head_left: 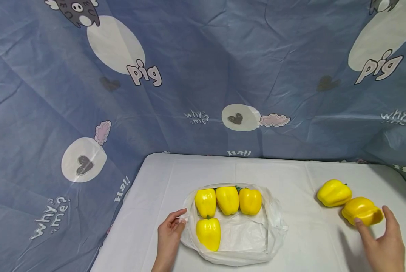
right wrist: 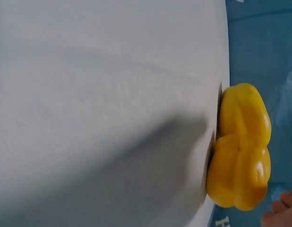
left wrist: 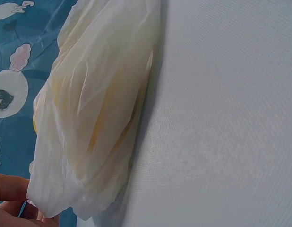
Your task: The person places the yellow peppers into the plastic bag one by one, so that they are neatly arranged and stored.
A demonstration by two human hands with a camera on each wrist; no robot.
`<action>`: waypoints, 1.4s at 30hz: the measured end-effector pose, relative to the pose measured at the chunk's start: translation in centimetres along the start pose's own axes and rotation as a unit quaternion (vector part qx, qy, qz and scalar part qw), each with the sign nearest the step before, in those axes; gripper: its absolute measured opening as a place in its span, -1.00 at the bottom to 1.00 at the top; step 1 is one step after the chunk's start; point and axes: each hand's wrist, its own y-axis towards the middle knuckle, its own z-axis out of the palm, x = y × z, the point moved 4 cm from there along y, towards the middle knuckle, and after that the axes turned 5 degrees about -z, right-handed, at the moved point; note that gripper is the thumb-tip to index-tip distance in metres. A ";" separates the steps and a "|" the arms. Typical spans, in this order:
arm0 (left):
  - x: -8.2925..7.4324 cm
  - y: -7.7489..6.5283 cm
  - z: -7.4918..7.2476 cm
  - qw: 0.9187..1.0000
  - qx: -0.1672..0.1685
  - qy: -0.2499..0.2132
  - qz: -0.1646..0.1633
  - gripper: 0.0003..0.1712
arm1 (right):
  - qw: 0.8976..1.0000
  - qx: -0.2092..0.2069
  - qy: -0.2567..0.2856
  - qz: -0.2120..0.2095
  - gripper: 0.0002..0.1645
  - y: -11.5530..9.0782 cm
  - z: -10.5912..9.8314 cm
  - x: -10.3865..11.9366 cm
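A white plastic bag [head_left: 235, 260] lies on the table with its mouth spread wide. Inside it sit several yellow bell peppers [head_left: 227, 201]: a row of 3 along the far side and one at the near left. My left hand [head_left: 170, 231] pinches the bag's left rim between thumb and fingers; the left wrist view shows the bag [left wrist: 89, 118] hanging by those fingers. Over at the right, my right hand [head_left: 384, 245] reaches toward the nearer loose yellow bell pepper [head_left: 360, 211], thumb and fingers spread on either side of it. Another yellow bell pepper [head_left: 334, 193] lies just behind that one.
A white cloth covers the table [head_left: 304, 234]. Behind and to the left hangs a blue printed curtain [head_left: 196, 75], down to the table's back edge. A shadow [right wrist: 150, 165] falls on the cloth beside the loose peppers.
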 end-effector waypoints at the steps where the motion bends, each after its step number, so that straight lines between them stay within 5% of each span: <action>1: 0.0 0.0 0.0 1.000 0.000 0.001 0.002 -0.64 | 1.000 0.002 0.000 0.002 -0.08 0.1 -0.1 -0.1; 17: 0.2 0.0 0.0 1.000 -0.005 0.007 -0.007 -0.63 | 0.996 0.050 -0.002 0.079 0.06 1.9 0.2 -2.2; 30: 0.1 0.0 -0.1 1.000 -0.007 0.009 0.006 -0.64 | 0.981 0.079 0.029 0.174 0.19 2.7 1.3 -3.0; 42: 0.4 0.2 0.0 1.000 -0.013 0.013 -0.002 -0.63 | 0.986 0.065 0.061 0.144 0.15 3.5 1.8 -3.0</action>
